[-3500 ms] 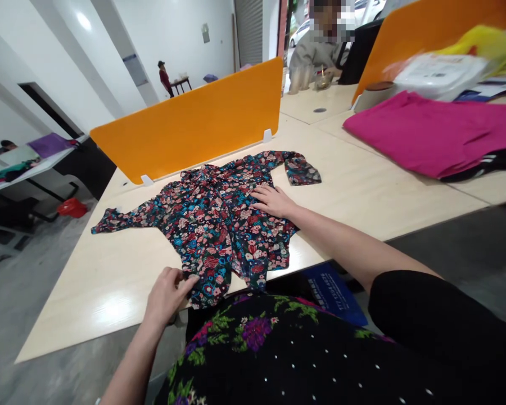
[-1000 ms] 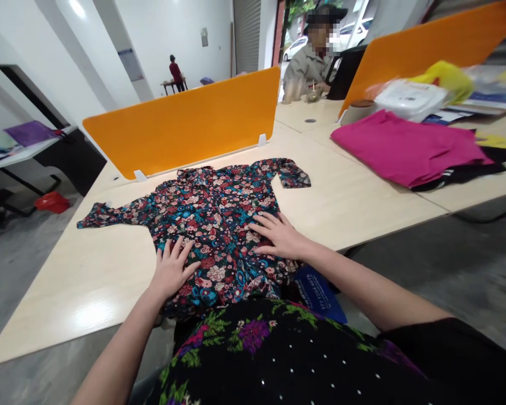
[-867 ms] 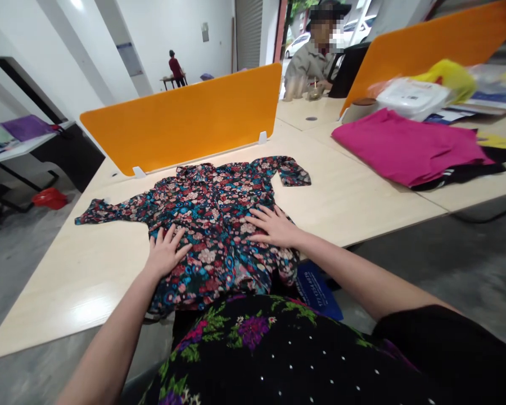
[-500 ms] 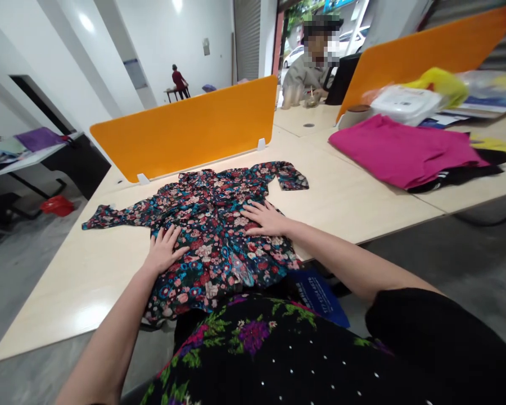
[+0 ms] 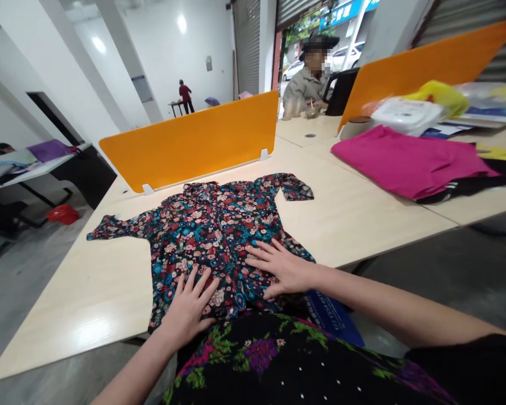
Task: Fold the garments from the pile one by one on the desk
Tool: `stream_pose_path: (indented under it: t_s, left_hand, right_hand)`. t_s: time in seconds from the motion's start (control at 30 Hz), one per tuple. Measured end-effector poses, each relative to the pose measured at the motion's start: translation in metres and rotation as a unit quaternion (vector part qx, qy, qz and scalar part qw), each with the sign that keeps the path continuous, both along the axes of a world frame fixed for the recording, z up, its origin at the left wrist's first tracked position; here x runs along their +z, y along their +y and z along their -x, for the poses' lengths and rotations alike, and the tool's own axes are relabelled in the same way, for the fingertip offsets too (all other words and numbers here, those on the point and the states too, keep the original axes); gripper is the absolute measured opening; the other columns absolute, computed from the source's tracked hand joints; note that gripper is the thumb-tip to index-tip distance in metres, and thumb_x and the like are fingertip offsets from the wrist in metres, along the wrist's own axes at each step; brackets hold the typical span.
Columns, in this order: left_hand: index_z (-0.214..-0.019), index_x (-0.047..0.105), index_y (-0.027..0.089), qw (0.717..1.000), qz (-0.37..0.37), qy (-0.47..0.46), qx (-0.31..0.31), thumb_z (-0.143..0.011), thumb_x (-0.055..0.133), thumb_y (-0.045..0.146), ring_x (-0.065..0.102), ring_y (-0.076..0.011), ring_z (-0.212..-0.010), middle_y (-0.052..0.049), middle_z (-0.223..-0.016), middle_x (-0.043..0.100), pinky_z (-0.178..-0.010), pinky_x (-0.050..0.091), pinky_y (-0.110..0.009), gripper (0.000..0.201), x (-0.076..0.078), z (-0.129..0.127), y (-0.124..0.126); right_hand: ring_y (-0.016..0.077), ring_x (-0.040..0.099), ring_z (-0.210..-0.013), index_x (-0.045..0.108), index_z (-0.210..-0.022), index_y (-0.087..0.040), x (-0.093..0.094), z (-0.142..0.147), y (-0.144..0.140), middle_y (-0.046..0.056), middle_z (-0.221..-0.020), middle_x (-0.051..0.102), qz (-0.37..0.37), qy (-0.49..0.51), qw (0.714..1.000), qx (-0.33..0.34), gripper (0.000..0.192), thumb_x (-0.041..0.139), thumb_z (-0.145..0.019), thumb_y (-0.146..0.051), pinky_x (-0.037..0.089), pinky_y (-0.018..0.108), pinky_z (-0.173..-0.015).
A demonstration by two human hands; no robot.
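Observation:
A dark floral shirt (image 5: pixel 211 230) lies spread on the light wooden table (image 5: pixel 88 281), its collar toward the orange divider and its sleeves out to both sides. My left hand (image 5: pixel 190 304) rests on the lower left part of the shirt, fingers spread. On the lower right part lies my right hand (image 5: pixel 280 267), palm down with the fingers apart. Neither hand grips the cloth. The shirt's hem is at the near table edge, partly hidden by my hands and my own patterned top.
An orange divider (image 5: pixel 194 143) stands behind the shirt. To the right lie folded pink cloth (image 5: pixel 409 160) and a white plastic bag (image 5: pixel 407 115). Across the table sits a person (image 5: pixel 307 81) in a hat. A red basin (image 5: pixel 63 214) is on the floor at left.
Both hands have slid over the shirt toward my body and the near table edge. The cloth beneath looks flatter, with its right side edge spread outward.

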State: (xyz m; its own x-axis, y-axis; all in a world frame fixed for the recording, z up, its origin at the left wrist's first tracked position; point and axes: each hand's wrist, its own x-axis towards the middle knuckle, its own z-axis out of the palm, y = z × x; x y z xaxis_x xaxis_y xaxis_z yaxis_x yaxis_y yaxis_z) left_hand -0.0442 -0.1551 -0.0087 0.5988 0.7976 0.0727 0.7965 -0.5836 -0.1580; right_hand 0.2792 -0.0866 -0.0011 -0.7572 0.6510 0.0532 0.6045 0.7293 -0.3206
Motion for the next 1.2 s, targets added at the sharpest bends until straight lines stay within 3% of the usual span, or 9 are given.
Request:
stream_pose_path:
  t_s: [0.17, 0.3, 0.47, 0.6, 0.7, 0.8, 0.93, 1.07, 1.2]
  left_hand:
    - [-0.149, 0.021, 0.035, 0.998, 0.001, 0.03, 0.048, -0.081, 0.054, 0.018, 0.016, -0.0339, -0.143, -0.002, -0.157, 0.021, -0.11, 0.026, -0.056, 0.077, -0.006, 0.006, -0.008]
    - [-0.144, 0.035, 0.034, 0.994, 0.104, 0.015, 0.04, -0.076, 0.065, 0.032, 0.033, -0.0346, -0.136, -0.006, -0.152, 0.034, -0.108, 0.03, -0.056, 0.074, 0.02, 0.022, -0.003]
    - [-0.128, 0.055, 0.024, 0.991, 0.052, -0.103, 0.061, -0.094, 0.038, 0.042, 0.048, -0.0255, -0.126, -0.009, -0.134, 0.056, -0.106, 0.037, -0.049, 0.042, 0.043, 0.015, 0.077]
    - [-0.139, 0.044, 0.02, 0.986, -0.02, -0.13, 0.106, -0.094, 0.037, 0.044, 0.029, -0.0296, -0.139, -0.013, -0.149, 0.038, -0.108, 0.032, -0.053, 0.051, 0.025, -0.021, 0.166]
    - [-0.144, 0.037, 0.025, 0.984, -0.014, -0.09, 0.151, -0.092, 0.037, 0.054, 0.027, -0.0348, -0.139, -0.01, -0.152, 0.033, -0.109, 0.025, -0.059, 0.06, 0.003, -0.041, 0.203]
    - [-0.145, 0.036, 0.027, 0.985, -0.026, -0.08, 0.15, -0.091, 0.031, 0.059, 0.026, -0.0357, -0.139, -0.007, -0.152, 0.034, -0.111, 0.019, -0.06, 0.063, -0.012, -0.044, 0.212]
    - [-0.145, 0.037, 0.028, 0.985, -0.025, -0.085, 0.146, -0.09, 0.028, 0.061, 0.025, -0.0353, -0.139, -0.006, -0.152, 0.033, -0.112, 0.018, -0.059, 0.064, -0.017, -0.04, 0.21]
    - [-0.145, 0.036, 0.029, 0.986, -0.021, -0.089, 0.141, -0.091, 0.028, 0.061, 0.025, -0.0354, -0.14, -0.006, -0.153, 0.032, -0.112, 0.018, -0.061, 0.064, -0.019, -0.038, 0.212]
    - [-0.146, 0.034, 0.03, 0.986, -0.021, -0.095, 0.138, -0.09, 0.029, 0.062, 0.024, -0.0356, -0.14, -0.005, -0.154, 0.03, -0.112, 0.017, -0.062, 0.064, -0.021, -0.039, 0.212]
  right_hand:
    - [0.0318, 0.034, -0.136, 0.051, -0.137, -0.027, 0.017, -0.001, 0.03, 0.009, -0.148, 0.04, 0.095, 0.024, 0.994, 0.045, 0.08, 0.064, -0.07, -0.068, 0.029, 0.046, -0.11]
    - [0.0273, 0.038, -0.134, 0.052, -0.136, -0.021, 0.024, 0.003, 0.093, 0.009, -0.144, 0.046, 0.048, 0.069, 0.996, -0.042, 0.063, 0.048, -0.087, -0.06, 0.03, 0.04, -0.112]
    - [0.0255, 0.036, -0.135, 0.047, -0.139, -0.02, 0.008, 0.041, 0.18, 0.01, -0.143, 0.046, -0.034, 0.035, 0.989, -0.141, 0.052, 0.041, -0.094, -0.046, 0.03, 0.042, -0.111]
    - [0.0283, 0.028, -0.138, 0.039, -0.143, -0.023, -0.003, 0.077, 0.219, 0.012, -0.151, 0.034, -0.069, 0.005, 0.978, -0.198, 0.054, 0.041, -0.094, -0.046, 0.026, 0.055, -0.108]
    - [0.0279, 0.041, -0.131, 0.055, -0.131, -0.027, 0.003, 0.085, 0.239, 0.009, -0.143, 0.047, -0.053, -0.012, 0.982, -0.182, 0.045, 0.041, -0.093, -0.046, 0.034, 0.048, -0.104]
    - [0.0251, 0.058, -0.11, 0.069, -0.109, -0.024, 0.018, 0.08, 0.266, 0.009, -0.118, 0.066, -0.032, 0.006, 0.97, -0.242, 0.037, 0.04, -0.093, -0.04, 0.044, 0.034, -0.091]
    - [0.0258, 0.057, -0.11, 0.063, -0.12, -0.013, 0.033, 0.082, 0.313, 0.015, -0.12, 0.063, -0.044, 0.024, 0.949, -0.31, 0.041, 0.037, -0.092, -0.029, 0.042, 0.031, -0.089]
    - [0.0201, 0.061, -0.099, 0.062, -0.124, -0.018, 0.031, 0.108, 0.35, 0.006, -0.113, 0.068, -0.002, 0.018, 0.963, -0.268, 0.043, 0.057, -0.083, -0.028, 0.044, 0.024, -0.082]
    - [0.0163, 0.062, -0.094, 0.073, -0.101, -0.027, 0.028, 0.132, 0.366, -0.003, -0.1, 0.072, 0.013, 0.006, 0.976, -0.219, 0.028, 0.067, -0.074, -0.024, 0.043, 0.018, -0.077]
